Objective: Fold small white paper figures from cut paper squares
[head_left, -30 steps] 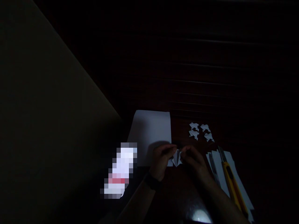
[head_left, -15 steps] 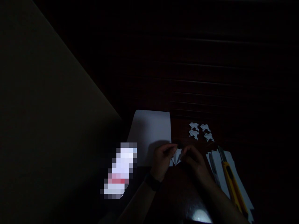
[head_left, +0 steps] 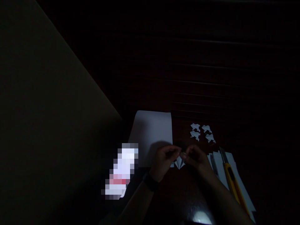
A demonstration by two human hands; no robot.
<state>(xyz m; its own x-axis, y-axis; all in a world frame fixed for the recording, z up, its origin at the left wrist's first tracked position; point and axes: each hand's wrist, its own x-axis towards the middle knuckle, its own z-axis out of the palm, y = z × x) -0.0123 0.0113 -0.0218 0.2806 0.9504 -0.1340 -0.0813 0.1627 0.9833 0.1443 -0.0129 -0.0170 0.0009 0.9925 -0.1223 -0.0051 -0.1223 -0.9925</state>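
Note:
In dim light, a small folded white paper piece [head_left: 179, 162] sits between both hands over a dark wooden table [head_left: 211, 87]. My left hand [head_left: 164, 162] pinches its left side with closed fingers, a dark band on the wrist. My right hand [head_left: 195, 159] pinches its top right, fingertips meeting the left hand's above the fold. A white paper sheet [head_left: 153, 131] lies just behind the left hand.
Several finished folded paper figures [head_left: 202, 132] lie in a cluster behind the right hand. A yellow utility knife [head_left: 231, 179] rests on white paper strips [head_left: 221, 162] at the right. A blurred white and red object [head_left: 122, 172] lies left of my forearm.
Both hands have drawn closer together over the folded piece, and the fingertips now meet at its top. The piece looks narrower and more covered.

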